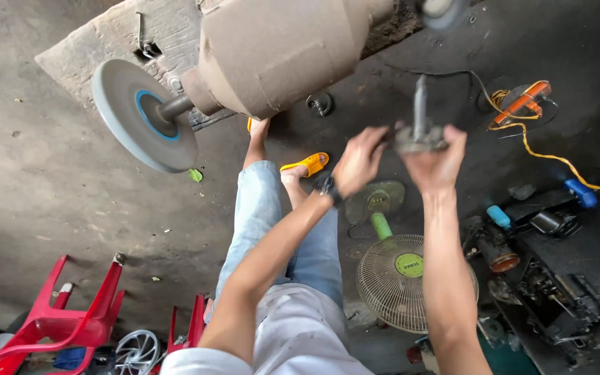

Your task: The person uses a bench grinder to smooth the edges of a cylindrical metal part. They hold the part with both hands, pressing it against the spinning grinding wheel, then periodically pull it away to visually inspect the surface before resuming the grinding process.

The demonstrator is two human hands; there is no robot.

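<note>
A grey metal part [419,133] with an upright shaft was held up in front of the grinder [272,52], above the floor. It was gripped from the right by the right hand [437,163], whose fingers were closed around its base. Its left side was touched by the left hand [360,160], fingers curled against it; how firmly could not be told. A grey wheel [142,114] was seen at the grinder's left end. A fan [411,281] stood below.

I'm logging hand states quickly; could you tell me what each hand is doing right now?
Left hand: closed on the metal part.
Right hand: closed, holding the same metal part from below.
</note>
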